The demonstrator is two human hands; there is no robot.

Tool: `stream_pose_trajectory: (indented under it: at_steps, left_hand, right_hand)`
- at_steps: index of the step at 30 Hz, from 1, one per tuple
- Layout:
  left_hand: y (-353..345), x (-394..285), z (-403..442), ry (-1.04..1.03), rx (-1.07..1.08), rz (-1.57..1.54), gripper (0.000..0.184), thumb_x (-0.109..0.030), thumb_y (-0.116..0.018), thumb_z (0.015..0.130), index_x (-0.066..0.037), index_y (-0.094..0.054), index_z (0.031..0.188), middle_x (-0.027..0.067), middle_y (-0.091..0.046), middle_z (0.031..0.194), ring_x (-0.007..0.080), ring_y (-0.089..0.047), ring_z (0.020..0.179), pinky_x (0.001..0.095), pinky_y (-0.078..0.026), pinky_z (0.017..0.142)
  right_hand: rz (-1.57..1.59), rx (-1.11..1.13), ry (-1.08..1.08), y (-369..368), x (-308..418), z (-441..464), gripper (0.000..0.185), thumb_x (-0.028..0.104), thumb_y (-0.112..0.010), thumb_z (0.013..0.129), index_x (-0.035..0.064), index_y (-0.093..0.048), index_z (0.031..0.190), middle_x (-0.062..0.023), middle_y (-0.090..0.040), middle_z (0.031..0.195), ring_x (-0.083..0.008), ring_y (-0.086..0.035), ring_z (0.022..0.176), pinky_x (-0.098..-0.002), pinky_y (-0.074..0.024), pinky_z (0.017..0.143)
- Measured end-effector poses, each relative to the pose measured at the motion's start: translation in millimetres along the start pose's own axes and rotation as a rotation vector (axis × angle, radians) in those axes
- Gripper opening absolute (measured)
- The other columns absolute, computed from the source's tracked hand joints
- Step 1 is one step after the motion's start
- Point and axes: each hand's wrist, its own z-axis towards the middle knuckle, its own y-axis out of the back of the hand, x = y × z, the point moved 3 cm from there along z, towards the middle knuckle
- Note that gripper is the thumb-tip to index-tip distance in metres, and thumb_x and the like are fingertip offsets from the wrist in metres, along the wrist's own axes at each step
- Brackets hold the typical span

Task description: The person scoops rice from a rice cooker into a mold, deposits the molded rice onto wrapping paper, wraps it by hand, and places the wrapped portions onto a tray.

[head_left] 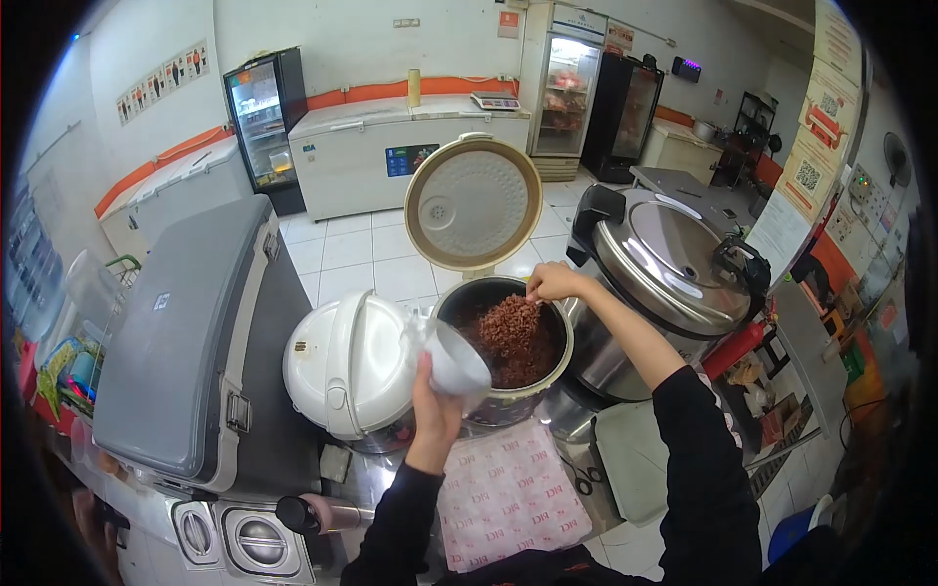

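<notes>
Over the cooker [506, 406], the right hand [553, 282] angles down, grip narrow, left hand [436, 418] clasping a bowl [459, 361].

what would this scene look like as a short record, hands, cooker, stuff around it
left hand: holding a white container
right hand: over the open cooker, beside a raised mound of reddish-brown grains; any utensil unclear
lid: raised
left of cooker: white closed cooker
right of cooker: large steel pot, lidded
front: printed paper, scissors
</notes>
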Motion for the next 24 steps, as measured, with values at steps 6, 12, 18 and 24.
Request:
stream_pose_trajectory:
  at_steps: [6,12,18,24]
  left_hand:
    - [-16.4,6.6,54.3,-0.014,0.029,0.100,0.050,-0.039,-0.042,0.088,-0.007,-0.037,0.126,0.0091,-0.045,0.122,0.0269,-0.043,0.114,0.0448,-0.032,0.096]
    - [-61.2,30.7,57.2,0.213,0.256,-0.142,0.057,-0.048,-0.031,0.087,-0.008,-0.034,0.128,0.0141,-0.042,0.126,0.0313,-0.042,0.116,0.0499,-0.034,0.095]
    - [-56.8,45.1,55.3,0.222,0.222,-0.184,0.062,-0.054,-0.032,0.084,-0.011,-0.030,0.130,0.0142,-0.039,0.126,0.0339,-0.042,0.113,0.0514,-0.038,0.090]
    - [-53.5,35.2,53.6,0.185,0.154,-0.212,0.063,-0.054,-0.033,0.084,-0.010,-0.032,0.129,0.0140,-0.039,0.127,0.0334,-0.040,0.115,0.0512,-0.038,0.090]
  right_hand:
    - [-0.025,-0.101,0.044,66.9,17.5,-25.4,0.018,0.028,-0.063,0.070,0.0146,-0.069,0.080,-0.0027,-0.064,0.064,-0.0175,-0.062,0.066,-0.0314,-0.0432,0.065]
    - [-0.330,-0.145,0.152,84.8,83.4,-38.2,0.019,0.028,-0.061,0.069,0.0155,-0.069,0.081,-0.0055,-0.066,0.077,-0.0234,-0.062,0.080,-0.0436,-0.0322,0.089]
    - [-0.590,-0.279,0.079,97.4,109.0,-64.7,0.015,0.019,-0.058,0.068,0.0110,-0.067,0.078,-0.0116,-0.065,0.077,-0.0224,-0.062,0.085,-0.0440,-0.0251,0.096]
    - [-0.626,-0.763,0.112,61.7,116.7,-103.2,0.009,0.012,-0.057,0.067,0.0111,-0.065,0.072,-0.0077,-0.062,0.070,-0.0224,-0.061,0.073,-0.0402,-0.0323,0.087]
